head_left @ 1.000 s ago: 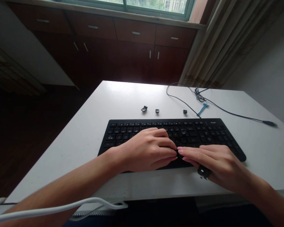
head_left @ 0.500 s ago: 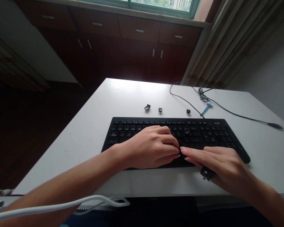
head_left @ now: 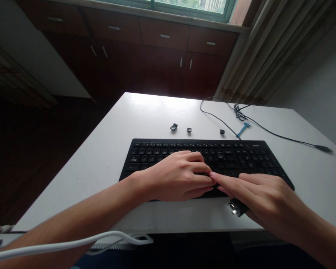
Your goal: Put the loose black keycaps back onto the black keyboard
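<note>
Meeting over one keyboard: two hands; beyond, one blue tool.

- Before you stands a white counter, its surface glossy toward the far edge.
- Nearest you on it lies a black keyboard, long side facing you.
- Beyond that, you have three small dark items in a loose row: a clump, a keycap-like piece and a dark cube.
- Farther right, your black cable lies bunched, near a blue tool.
</note>
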`<action>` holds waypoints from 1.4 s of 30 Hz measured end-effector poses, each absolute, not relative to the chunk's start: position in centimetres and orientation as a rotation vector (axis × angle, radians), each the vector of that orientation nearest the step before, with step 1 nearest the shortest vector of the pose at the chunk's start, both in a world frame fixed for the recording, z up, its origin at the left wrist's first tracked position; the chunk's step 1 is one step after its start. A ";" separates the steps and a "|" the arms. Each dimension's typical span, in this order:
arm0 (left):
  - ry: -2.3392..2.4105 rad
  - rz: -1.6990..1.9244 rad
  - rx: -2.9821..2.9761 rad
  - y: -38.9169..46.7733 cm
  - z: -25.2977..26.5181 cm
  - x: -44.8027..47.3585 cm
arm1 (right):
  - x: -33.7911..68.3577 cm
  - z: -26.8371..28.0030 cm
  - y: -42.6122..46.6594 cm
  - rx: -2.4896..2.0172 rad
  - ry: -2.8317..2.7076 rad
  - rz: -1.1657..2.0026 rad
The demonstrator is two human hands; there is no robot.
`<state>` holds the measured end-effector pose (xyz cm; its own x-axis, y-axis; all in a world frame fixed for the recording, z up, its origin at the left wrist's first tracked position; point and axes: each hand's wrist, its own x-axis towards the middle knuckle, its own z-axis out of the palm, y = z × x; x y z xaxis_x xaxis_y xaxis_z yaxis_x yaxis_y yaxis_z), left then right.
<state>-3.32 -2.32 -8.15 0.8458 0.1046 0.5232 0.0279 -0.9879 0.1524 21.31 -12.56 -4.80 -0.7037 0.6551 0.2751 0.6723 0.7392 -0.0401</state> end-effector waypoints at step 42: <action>0.664 1.180 1.678 -1.0 -5.8 -3.9 | 15.0 -3.3 -10.3 -0.975 -1.299 1.114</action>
<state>-3.94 -0.96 -5.85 0.3878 0.8282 0.4047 -0.0840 -0.4055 0.9102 14.97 -10.28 -3.27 -0.0477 0.9744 0.2195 -0.0682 0.2160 -0.9740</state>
